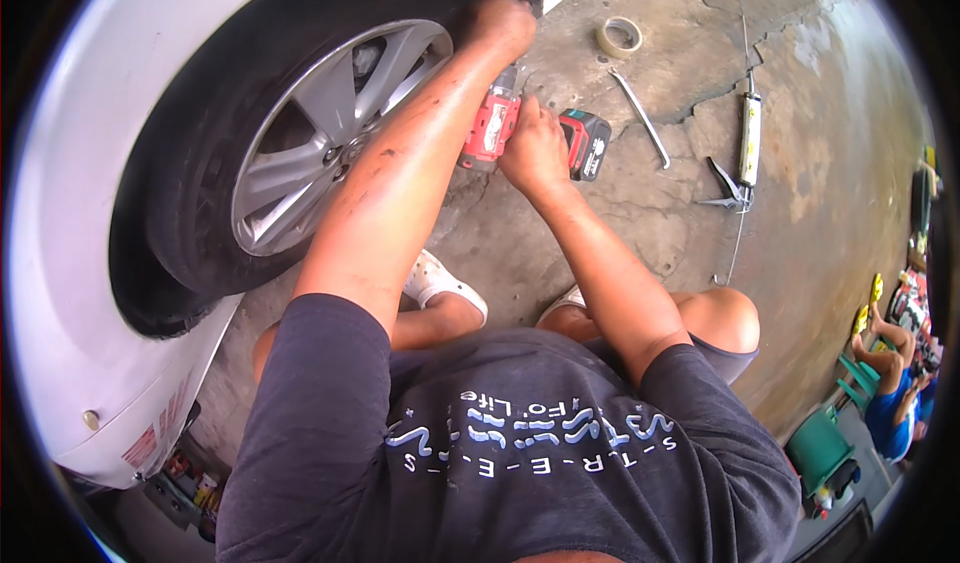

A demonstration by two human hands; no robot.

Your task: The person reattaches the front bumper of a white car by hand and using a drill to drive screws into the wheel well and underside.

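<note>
I squat beside a white car's front wheel (pixel 330 133), a silver alloy rim in a black tyre. My left hand (pixel 500 21) reaches up behind the tyre's top edge into the wheel arch; its fingers are hidden there. My right hand (pixel 535 148) grips a red cordless impact wrench (pixel 490 128) with a black battery (pixel 588 143), held upright close to my left forearm, just right of the tyre.
On the cracked concrete floor lie a roll of masking tape (pixel 620 37), a long metal wrench (pixel 642 118) and a caulking gun (pixel 748 143). Another person (pixel 890 383) sits at the far right near green stools. The white car body (pixel 60 293) fills the left side.
</note>
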